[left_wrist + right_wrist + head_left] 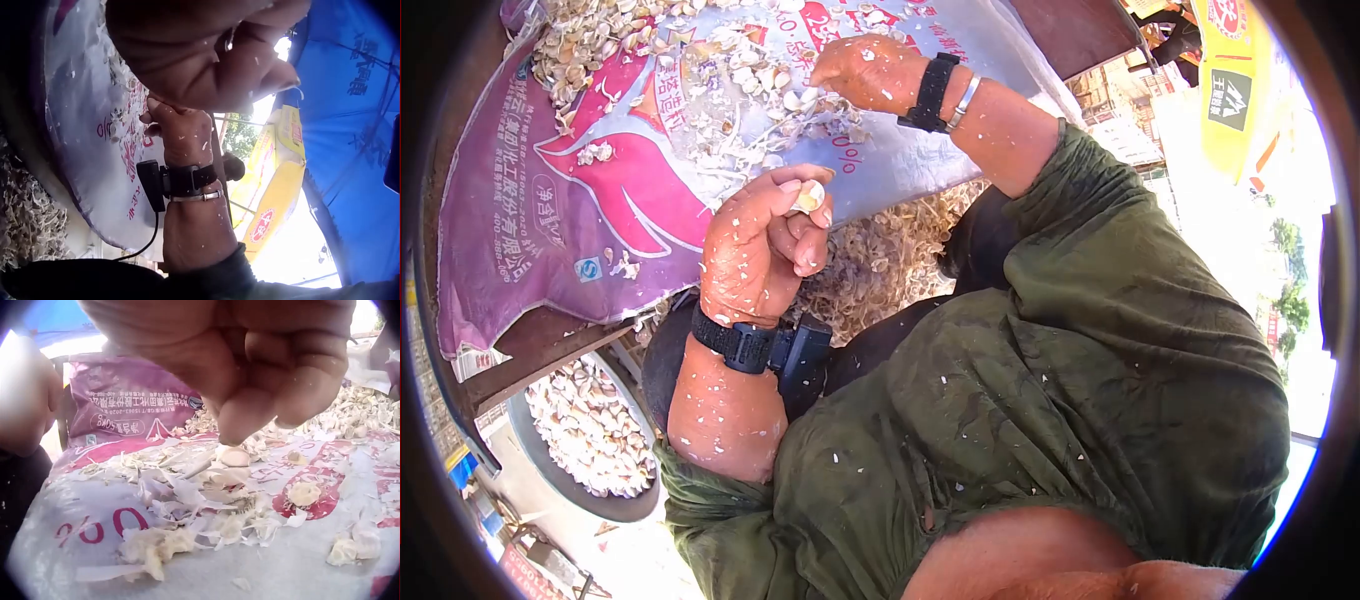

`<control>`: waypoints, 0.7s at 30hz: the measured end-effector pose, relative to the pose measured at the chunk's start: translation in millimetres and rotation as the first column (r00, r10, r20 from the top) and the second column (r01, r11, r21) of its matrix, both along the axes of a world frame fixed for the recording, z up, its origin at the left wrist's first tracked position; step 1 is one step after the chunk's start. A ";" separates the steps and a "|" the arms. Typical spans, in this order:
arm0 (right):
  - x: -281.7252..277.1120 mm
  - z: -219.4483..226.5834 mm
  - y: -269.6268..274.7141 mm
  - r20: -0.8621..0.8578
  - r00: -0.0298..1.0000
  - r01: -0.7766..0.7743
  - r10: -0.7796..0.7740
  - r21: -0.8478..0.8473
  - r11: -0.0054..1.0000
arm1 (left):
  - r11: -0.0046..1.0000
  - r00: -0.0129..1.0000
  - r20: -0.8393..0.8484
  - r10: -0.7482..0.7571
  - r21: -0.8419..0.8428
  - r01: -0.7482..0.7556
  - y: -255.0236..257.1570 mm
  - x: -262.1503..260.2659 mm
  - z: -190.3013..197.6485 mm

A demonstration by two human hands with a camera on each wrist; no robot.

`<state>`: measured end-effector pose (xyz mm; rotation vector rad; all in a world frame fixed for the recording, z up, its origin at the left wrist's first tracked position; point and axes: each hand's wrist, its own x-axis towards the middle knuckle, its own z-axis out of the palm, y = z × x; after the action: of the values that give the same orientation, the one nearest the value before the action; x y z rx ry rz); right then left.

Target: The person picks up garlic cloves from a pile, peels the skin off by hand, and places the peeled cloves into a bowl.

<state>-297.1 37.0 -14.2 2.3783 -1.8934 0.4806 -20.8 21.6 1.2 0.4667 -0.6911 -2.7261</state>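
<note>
My left hand pinches a pale piece of garlic between thumb and fingers, just off the sack's near edge. In the left wrist view that hand's fingers are bent and dark against the light. My right hand reaches over the printed sack, palm down with fingers bent. Right under its fingertips lies a garlic clove; whether they pinch it I cannot tell. Dry peels and broken garlic bits are scattered around.
A heap of garlic cloves covers the sack's far left. Below the table's edge stands a basin full of cloves. Peels pile up between the legs. A yellow umbrella and blue canopy hang beyond.
</note>
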 end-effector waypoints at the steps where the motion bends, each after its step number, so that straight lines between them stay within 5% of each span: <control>1: -0.2 -5.0 -9.0 0.056 0.993 -0.104 0.103 0.012 0.994 | 1.000 1.000 0.001 -0.030 0.009 0.030 -2.4 1.2 -2.3; 2: 0.5 -9.5 -16.9 0.113 0.972 -0.209 0.206 0.017 0.978 | 1.000 1.000 0.000 -0.025 0.012 0.025 -4.8 2.4 -3.3; 3: 0.7 -13.2 -23.1 -0.048 0.989 -0.126 0.140 0.220 0.967 | 1.000 0.999 0.026 -0.022 0.007 0.022 -6.6 3.8 -4.0; 8: 32.9 14.6 -30.6 -0.320 0.947 0.121 0.022 0.421 0.899 | 1.000 0.997 0.070 -0.017 0.025 0.016 -7.6 4.8 -5.7; 11: 29.1 19.1 -25.6 -0.158 0.965 0.258 -0.207 0.462 0.849 | 1.000 0.983 0.184 0.000 0.005 -0.001 -7.6 2.8 -5.6; 13: 8.7 8.2 -20.9 0.139 0.929 0.239 -0.344 0.485 0.841 | 0.998 0.977 0.212 -0.027 -0.042 0.037 -6.0 2.5 -5.2; 14: 3.3 13.0 -13.6 0.297 0.862 0.192 -0.411 0.559 0.806 | 0.998 0.978 0.207 -0.028 -0.045 0.038 -6.3 3.1 -9.3; 15: 1.2 15.9 -7.7 0.546 0.571 0.187 -0.613 0.641 0.745 | 0.998 0.986 0.162 -0.039 -0.049 0.047 -8.2 4.4 -15.8; 16: 3.1 17.3 0.5 0.546 0.569 0.196 -0.615 0.636 0.746 | 0.997 0.992 0.117 -0.051 -0.054 0.057 -8.3 3.6 -17.4; 18: 8.9 13.1 16.2 0.868 0.096 -0.037 -0.488 0.493 0.869 | 0.994 0.988 0.152 -0.039 -0.097 0.054 -6.0 -0.7 -16.7; 19: 11.3 9.1 20.9 0.895 0.010 -0.101 -0.445 0.444 0.890 | 0.990 0.981 0.191 -0.016 -0.135 0.043 -4.7 -1.8 -15.3; 21: 34.1 26.6 35.4 0.902 0.002 -0.176 -0.432 0.426 0.888 | 0.994 0.979 0.204 -0.019 -0.101 0.040 1.3 -5.4 -5.8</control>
<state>-263.0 72.4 12.4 1.8836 -2.8502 2.6674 -26.2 22.9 -4.6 0.7218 -0.8937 -2.6772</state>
